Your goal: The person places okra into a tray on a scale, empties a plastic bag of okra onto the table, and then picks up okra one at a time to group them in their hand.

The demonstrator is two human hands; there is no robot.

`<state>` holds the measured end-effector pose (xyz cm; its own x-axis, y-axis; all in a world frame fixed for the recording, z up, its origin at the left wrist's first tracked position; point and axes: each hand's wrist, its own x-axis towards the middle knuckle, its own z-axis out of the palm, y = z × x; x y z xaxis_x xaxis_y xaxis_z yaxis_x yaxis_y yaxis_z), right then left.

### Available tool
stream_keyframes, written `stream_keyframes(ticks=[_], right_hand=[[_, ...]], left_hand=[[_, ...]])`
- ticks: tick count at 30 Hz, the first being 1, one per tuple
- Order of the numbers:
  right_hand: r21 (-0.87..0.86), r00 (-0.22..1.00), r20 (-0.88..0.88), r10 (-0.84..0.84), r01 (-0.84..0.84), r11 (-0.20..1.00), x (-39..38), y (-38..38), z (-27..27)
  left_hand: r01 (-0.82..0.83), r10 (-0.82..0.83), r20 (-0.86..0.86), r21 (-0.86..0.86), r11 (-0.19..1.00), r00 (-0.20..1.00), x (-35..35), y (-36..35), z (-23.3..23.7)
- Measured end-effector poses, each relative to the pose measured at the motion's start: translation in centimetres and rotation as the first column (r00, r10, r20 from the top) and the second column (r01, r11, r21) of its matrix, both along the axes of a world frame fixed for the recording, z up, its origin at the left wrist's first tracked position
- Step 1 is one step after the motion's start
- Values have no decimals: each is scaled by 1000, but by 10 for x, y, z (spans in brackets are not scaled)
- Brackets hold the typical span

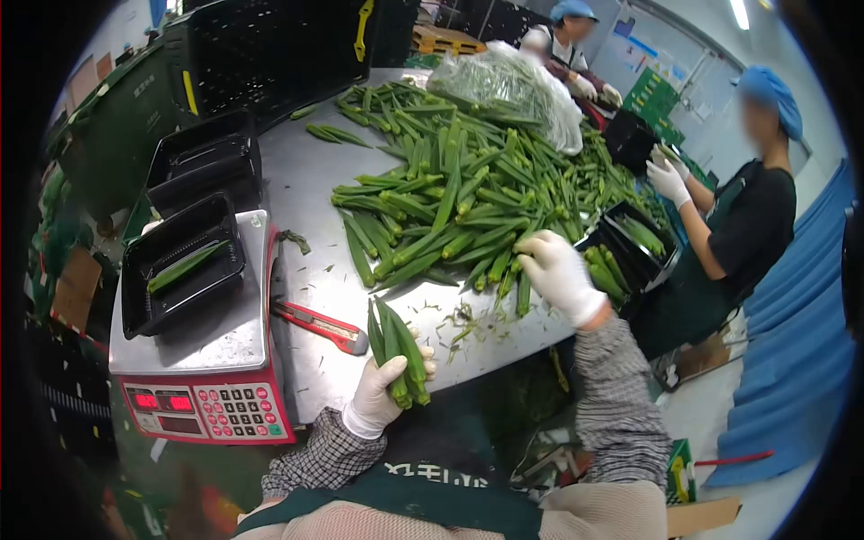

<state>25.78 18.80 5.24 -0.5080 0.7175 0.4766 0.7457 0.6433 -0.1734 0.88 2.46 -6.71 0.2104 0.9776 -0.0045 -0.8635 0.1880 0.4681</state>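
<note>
My left hand (382, 387), in a white glove, grips a small bunch of green okra pods (396, 346) upright near the table's front edge. My right hand (556, 273), also gloved, rests with fingers bent on the near edge of a big pile of okra (454, 193) spread over the steel table (306, 180); whether it grips a pod is unclear. Left of my hands a black plastic tray (180, 270) with one okra pod in it sits on a digital scale (207, 409) with red displays.
A red utility knife (319, 326) lies between scale and pile. Stacked black trays (202, 162) and a black crate (270, 54) stand at the back left. A clear bag of okra (508, 85) lies beyond the pile. Two gloved co-workers stand right, with filled black trays (630, 247).
</note>
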Motion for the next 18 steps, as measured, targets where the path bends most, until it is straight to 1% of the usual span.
stream_keyframes(ticks=[1,3,5,6,7,8,9,12,13,14,15,16,17,18], right_hand=[[92,999,38,34,-37,995,-16,15,-5],[135,974,223,-30,-1,991,-41,41,-11],[205,940,314,-129,66,977,-58,57,-16],[188,891,417,-180,109,976,-59,67,-22],[170,862,467,-199,134,976,-58,75,-26],[131,843,503,-192,145,981,-62,72,-20],[91,823,538,-185,161,983,-64,68,-12],[97,808,562,-178,150,984,-57,70,-2],[125,830,515,-213,173,977,-52,73,5],[132,917,338,-210,175,976,-42,78,10],[138,969,148,-195,175,975,-30,83,13],[117,985,-95,-143,154,981,-20,84,18],[102,938,-335,-89,130,986,-14,83,24],[-216,781,-610,-135,0,976,-18,66,42]], left_hand=[[-4,4,14,-6,1000,1000,2,1,0],[-31,31,-16,1,1000,999,2,-1,3],[-57,58,-55,12,998,997,2,0,2],[-53,53,-58,15,999,997,2,0,2],[-46,46,-64,4,999,997,1,-1,4],[-35,34,-68,-5,999,997,1,-1,6],[-20,19,-72,-15,1000,997,1,-1,7],[-7,5,-85,-15,1000,996,0,0,8],[0,-1,-80,-14,1000,997,0,0,7],[4,-5,-60,-5,1000,998,1,0,6],[4,-4,-39,4,1000,999,1,0,5],[3,-3,-19,14,1000,1000,0,1,4],[-2,2,-21,16,1000,1000,0,1,4],[-4,4,-24,18,1000,1000,-1,1,4]])
